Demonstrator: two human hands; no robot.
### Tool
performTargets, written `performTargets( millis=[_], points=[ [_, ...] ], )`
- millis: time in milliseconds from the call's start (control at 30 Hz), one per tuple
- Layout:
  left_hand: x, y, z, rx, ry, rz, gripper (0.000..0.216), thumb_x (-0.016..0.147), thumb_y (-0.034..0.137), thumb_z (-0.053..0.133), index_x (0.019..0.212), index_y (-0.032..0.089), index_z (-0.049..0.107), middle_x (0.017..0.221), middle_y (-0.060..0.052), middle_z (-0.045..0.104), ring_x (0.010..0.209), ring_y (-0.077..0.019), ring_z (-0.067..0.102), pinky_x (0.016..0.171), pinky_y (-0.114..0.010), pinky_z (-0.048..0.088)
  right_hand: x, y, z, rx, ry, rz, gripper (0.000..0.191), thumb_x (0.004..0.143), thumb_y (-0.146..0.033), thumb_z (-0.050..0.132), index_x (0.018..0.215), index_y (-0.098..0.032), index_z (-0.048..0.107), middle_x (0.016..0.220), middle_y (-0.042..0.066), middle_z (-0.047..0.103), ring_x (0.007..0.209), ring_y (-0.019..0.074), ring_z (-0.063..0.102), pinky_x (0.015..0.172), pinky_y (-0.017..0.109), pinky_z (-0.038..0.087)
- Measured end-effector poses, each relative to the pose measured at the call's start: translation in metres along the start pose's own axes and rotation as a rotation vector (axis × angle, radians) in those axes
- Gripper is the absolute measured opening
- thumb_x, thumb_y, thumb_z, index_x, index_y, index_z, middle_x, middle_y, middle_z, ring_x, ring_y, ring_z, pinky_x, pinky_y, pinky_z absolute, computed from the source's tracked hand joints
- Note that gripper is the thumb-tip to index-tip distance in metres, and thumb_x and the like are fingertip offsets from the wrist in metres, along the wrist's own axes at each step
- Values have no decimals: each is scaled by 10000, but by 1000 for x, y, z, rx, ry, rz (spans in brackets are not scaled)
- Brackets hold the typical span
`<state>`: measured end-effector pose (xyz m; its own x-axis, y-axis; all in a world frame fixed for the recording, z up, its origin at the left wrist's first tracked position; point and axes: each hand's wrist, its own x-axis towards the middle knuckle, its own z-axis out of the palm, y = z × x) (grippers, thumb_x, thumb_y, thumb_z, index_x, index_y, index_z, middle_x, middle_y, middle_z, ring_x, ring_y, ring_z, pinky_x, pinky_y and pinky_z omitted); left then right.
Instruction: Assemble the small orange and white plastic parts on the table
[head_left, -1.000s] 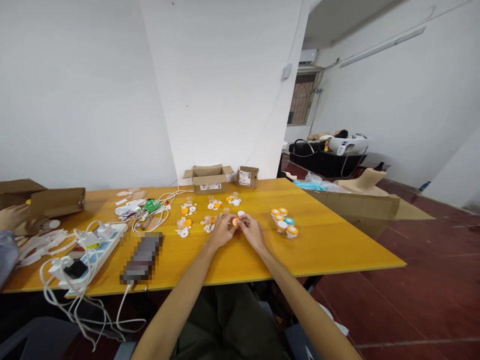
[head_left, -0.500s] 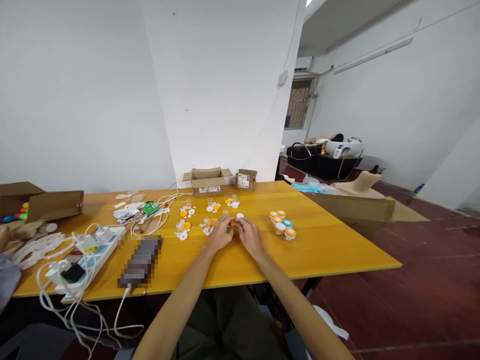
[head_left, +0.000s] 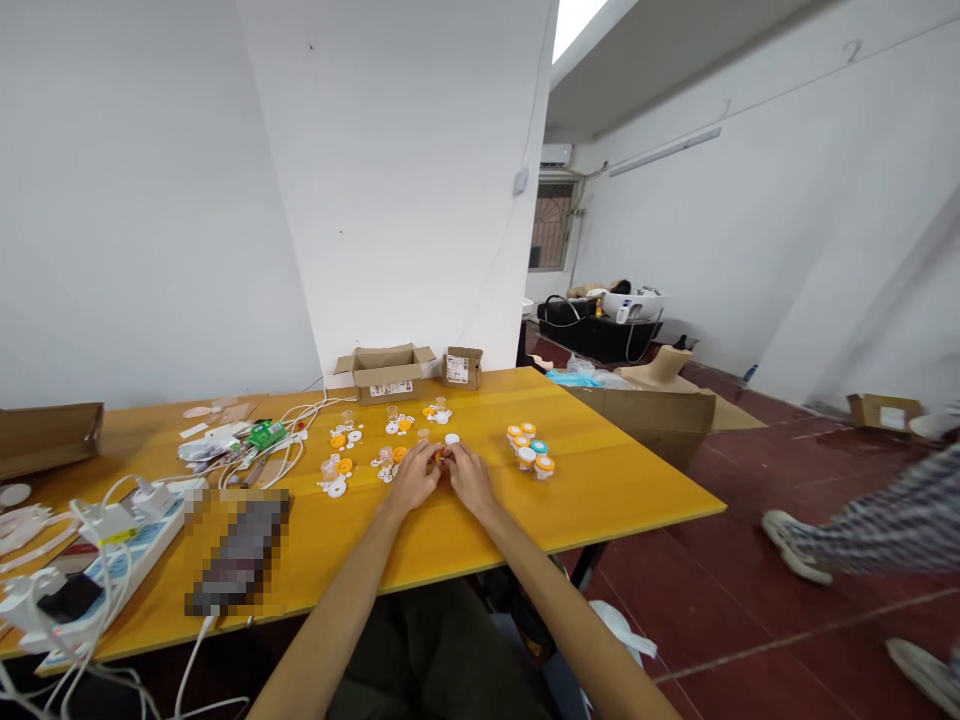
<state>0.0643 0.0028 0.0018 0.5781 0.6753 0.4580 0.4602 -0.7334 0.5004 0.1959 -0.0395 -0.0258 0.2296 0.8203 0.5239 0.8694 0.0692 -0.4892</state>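
Above the yellow wooden table (head_left: 600,500), my left hand (head_left: 417,476) and my right hand (head_left: 468,474) meet, fingers pinched together. A small orange plastic part (head_left: 439,455) shows between the fingertips; most of it is hidden by them. Just beyond the fingers lie a white disc (head_left: 451,440) and a small clear cup (head_left: 423,436). To the left, loose pieces sit in small groups: orange rings (head_left: 345,466), white discs (head_left: 337,487) and more clear cups. Right of my hands stands a cluster of small round containers with orange, white and teal tops (head_left: 538,447).
Two cardboard boxes, one open (head_left: 386,376) and one smaller (head_left: 462,368), stand against the wall. A power strip (head_left: 124,570) with cables and a blurred phone-like device (head_left: 244,550) lie left. At right, a passing person's leg and shoe (head_left: 796,546) show on the red floor.
The view has turned to the right, so everything on the table appears shifted left. A walking person's legs have come into view at right. My hands stay together around the orange part.
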Motion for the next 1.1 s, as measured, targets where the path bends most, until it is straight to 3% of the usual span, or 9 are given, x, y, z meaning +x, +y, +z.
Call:
performTargets(
  millis=[267,633,1100],
  points=[
    [0,7,-3,0,-11,-79,332,792,70,493,1006,227,694,925,-26,672,790,-167,608,799,-292,494,0,3,3,24,-17,-32,225,889,-87,495,934,-238,656,969,52,717,858,201,673,735,268,482],
    [1,-1,1,55,-9,-147,297,813,103,523,1012,242,693,1056,-45,727,991,-211,661,870,-309,487,-1,-3,2,-72,-53,-38,253,889,-72,483,970,-233,660,1025,74,702,899,210,669,766,277,485],
    [-1,6,2,113,-21,-221,233,834,123,536,942,239,708,925,-57,741,918,-233,684,800,-306,483,-1,8,9,-68,-30,-58,283,844,-16,458,933,-227,623,975,74,686,906,222,654,750,285,464]
  ],
)
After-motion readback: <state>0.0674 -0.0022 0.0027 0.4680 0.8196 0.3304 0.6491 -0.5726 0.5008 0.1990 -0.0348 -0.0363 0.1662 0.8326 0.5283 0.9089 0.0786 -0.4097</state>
